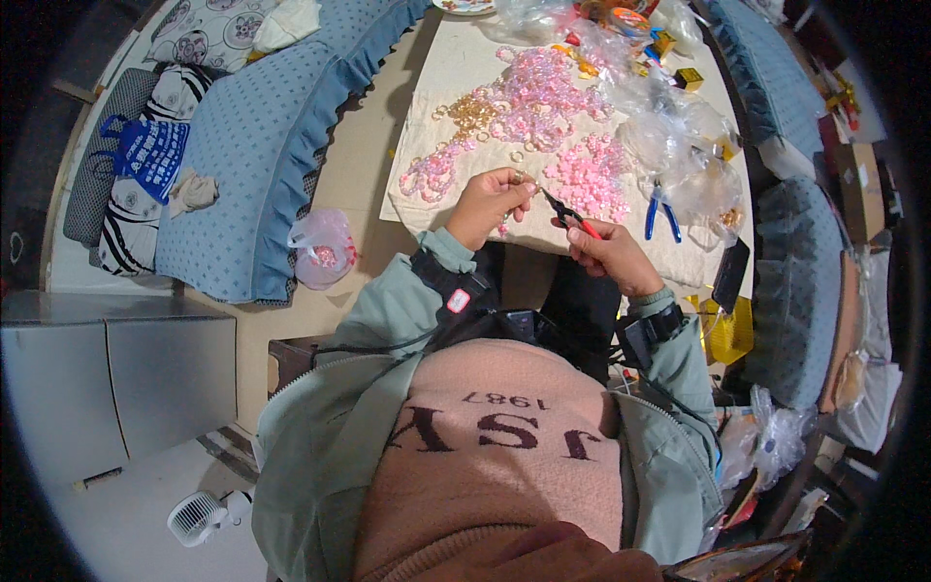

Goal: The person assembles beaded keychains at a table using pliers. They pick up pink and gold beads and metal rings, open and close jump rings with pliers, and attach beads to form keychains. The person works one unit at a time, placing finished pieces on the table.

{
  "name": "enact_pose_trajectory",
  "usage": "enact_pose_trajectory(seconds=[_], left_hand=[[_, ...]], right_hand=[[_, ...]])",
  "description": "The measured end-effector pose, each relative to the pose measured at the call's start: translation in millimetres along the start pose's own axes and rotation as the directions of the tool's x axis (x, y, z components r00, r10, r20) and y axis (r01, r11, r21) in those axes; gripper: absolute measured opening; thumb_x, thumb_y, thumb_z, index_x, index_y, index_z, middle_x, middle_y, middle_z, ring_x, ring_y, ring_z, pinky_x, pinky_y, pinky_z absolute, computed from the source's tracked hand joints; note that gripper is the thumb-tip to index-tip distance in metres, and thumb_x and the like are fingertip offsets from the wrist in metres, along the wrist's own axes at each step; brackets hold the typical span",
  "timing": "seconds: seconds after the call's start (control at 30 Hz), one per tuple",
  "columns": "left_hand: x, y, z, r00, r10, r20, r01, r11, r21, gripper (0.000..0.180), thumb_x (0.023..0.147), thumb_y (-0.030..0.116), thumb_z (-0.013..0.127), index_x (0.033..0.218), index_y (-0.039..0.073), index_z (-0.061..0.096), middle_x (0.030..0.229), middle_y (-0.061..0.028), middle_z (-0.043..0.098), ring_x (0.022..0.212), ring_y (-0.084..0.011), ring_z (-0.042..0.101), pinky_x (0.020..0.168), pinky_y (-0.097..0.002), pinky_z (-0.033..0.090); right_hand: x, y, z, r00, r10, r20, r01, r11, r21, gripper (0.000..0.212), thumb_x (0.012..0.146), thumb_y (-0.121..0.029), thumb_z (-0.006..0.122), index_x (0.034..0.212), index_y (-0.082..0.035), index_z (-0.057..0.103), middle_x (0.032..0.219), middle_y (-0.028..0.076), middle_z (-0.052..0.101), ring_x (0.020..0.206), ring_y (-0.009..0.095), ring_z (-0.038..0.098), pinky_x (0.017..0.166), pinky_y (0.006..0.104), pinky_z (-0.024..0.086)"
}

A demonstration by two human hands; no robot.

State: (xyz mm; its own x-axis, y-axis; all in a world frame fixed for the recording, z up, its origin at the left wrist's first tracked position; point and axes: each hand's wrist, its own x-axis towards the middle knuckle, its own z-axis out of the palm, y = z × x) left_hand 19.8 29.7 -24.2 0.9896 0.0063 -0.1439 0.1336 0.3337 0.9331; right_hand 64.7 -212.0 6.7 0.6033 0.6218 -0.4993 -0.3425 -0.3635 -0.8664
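Note:
Above the near edge of a cloth-covered table, my left hand [493,206] is closed in a pinch. It seems to hold a small beaded strand [502,229], whose pink end shows below the fingers. My right hand [615,254] grips red-handled pliers [567,214], their dark, thin jaws reaching to my left fingertips. Whatever lies between the jaw tips is too small to make out. Just beyond my hands is a pile of loose pink beads [590,177]. Farther back lie a heap of pink beaded strands [543,92] and gold-coloured rings [472,114].
Blue-handled pliers [663,214] lie on the table's right part, beside clear plastic bags [684,145]. A black phone-like slab [731,275] is at the right edge. Left of the table, a plastic bag with pink pieces [322,254] sits on the floor near a blue-covered sofa [257,165].

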Motion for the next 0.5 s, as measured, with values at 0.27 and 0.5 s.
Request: enact_pose_trajectory(seconds=[0.27,0.5], left_hand=[[-1.6,6.2,-4.5,0.978,-0.148,0.149,0.167,0.978,-0.123,0.014,0.097,0.017,0.064,0.104,0.005,0.062,0.079,0.0013,0.059,0.064,-0.0056,0.051,0.057,-0.0193,0.041],[-0.6,5.9,-4.7,0.972,-0.145,0.184,0.178,0.968,-0.178,0.017,0.1,0.025,0.063,0.101,0.008,0.062,0.076,0.0032,0.056,0.062,-0.004,0.049,0.055,-0.0172,0.04]], right_hand=[[-2.5,-1.3,0.5,0.996,0.015,0.092,-0.025,0.994,0.108,0.041,0.099,-0.039,0.062,0.133,-0.014,0.064,0.076,-0.008,0.052,0.062,0.003,0.041,0.054,0.0182,0.032],[-6.0,-3.6,0.3,0.977,0.032,0.213,-0.081,0.971,0.224,0.048,0.098,-0.042,0.062,0.136,-0.013,0.061,0.077,-0.008,0.052,0.063,0.003,0.041,0.055,0.0189,0.031]])
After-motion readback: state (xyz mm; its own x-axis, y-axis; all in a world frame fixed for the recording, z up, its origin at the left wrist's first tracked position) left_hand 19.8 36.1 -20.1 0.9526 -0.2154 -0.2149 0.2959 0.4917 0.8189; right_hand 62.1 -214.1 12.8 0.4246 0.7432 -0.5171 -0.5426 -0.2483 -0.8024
